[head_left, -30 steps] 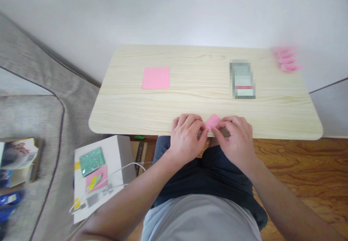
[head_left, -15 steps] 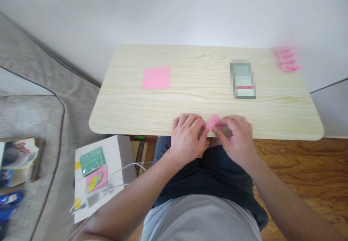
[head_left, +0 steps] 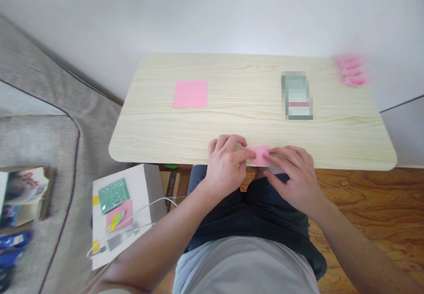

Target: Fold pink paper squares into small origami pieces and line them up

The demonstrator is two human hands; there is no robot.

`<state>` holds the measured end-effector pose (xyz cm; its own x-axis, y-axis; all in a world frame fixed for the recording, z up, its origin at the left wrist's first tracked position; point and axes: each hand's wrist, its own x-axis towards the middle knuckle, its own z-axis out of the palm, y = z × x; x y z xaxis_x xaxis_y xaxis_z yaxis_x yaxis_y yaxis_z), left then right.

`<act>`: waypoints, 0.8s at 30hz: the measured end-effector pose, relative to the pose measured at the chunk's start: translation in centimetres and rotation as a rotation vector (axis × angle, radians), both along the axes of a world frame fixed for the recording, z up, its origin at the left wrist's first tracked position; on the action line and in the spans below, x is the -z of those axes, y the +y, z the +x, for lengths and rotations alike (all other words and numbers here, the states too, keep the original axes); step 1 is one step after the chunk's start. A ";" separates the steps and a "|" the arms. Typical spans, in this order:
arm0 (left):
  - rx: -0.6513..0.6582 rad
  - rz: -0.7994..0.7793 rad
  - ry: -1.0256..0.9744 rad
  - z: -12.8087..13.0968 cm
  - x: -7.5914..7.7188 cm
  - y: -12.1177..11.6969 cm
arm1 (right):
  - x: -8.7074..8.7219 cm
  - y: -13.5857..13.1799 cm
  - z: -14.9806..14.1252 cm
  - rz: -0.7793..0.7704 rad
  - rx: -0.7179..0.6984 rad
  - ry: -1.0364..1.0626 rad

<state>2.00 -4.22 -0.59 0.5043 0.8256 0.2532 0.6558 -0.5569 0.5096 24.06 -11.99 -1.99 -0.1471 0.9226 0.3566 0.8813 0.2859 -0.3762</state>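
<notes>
A small folded piece of pink paper [head_left: 261, 156] lies at the table's front edge, between my two hands. My left hand [head_left: 228, 163] has its fingers curled on the tabletop, with a fingertip pressing the paper's left part down. From the other side, my right hand [head_left: 293, 170] touches the paper's right end with its index fingertip. Its thumb is spread away below, beyond the table edge, so this hand is open. A flat pink paper square [head_left: 190, 94] rests farther back on the left of the table [head_left: 238, 121].
A pixelated phone-like object [head_left: 297, 96] lies right of centre. Several folded pink paper pieces [head_left: 353, 70] sit at the back right corner. Left below the table, a white box [head_left: 132, 181] carries a green packet [head_left: 113, 196], pink paper and a white cable.
The pink paper has gone from a raised, tilted pose to lying flatter and wider at the edge. My right thumb has come off it and moved down; my left fingertip now presses on it.
</notes>
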 end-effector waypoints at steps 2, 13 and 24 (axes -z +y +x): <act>-0.011 0.015 -0.003 0.1 0.0 0.3 | 0.4 -0.3 0.0 0.053 -0.014 0.021; -0.022 0.025 0.003 0.6 -0.4 0.2 | 0.5 0.6 -0.4 0.120 -0.083 0.159; -0.018 -0.011 0.024 0.7 -0.5 0.4 | -0.5 2.3 1.0 -0.017 -0.222 0.098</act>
